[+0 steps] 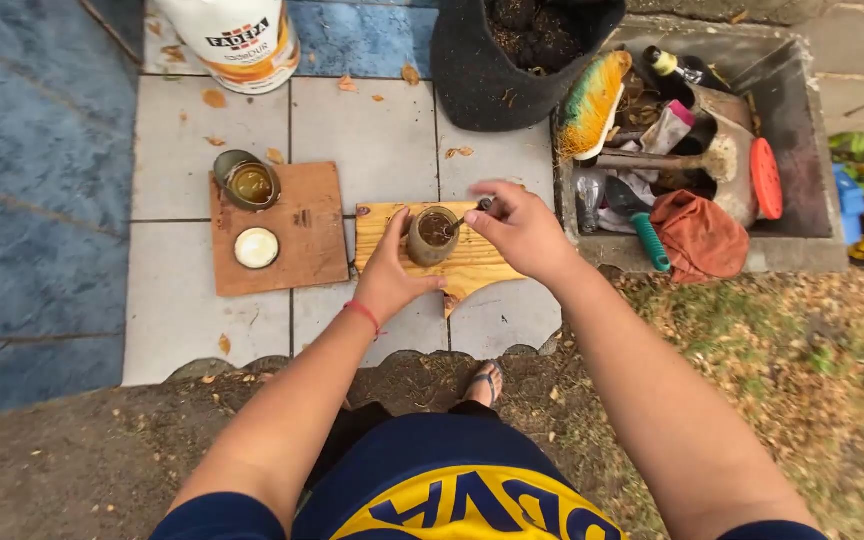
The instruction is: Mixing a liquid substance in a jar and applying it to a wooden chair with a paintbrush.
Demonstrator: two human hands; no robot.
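A small round jar [433, 236] with dark brown liquid stands on a light wooden board [477, 262] on the tiled floor. My left hand [390, 272] wraps around the jar's near side and steadies it. My right hand [519, 229] pinches the dark handle of a thin tool [472, 212] whose tip dips into the jar. A red string circles my left wrist.
A darker wooden board [302, 235] to the left carries an open tin of amber liquid [249, 182] and a white lid [256, 248]. A white bucket [237, 38], a black grow bag [512, 60] and a concrete trough of tools [802, 110] stand behind. My sandalled foot [487, 383] rests below.
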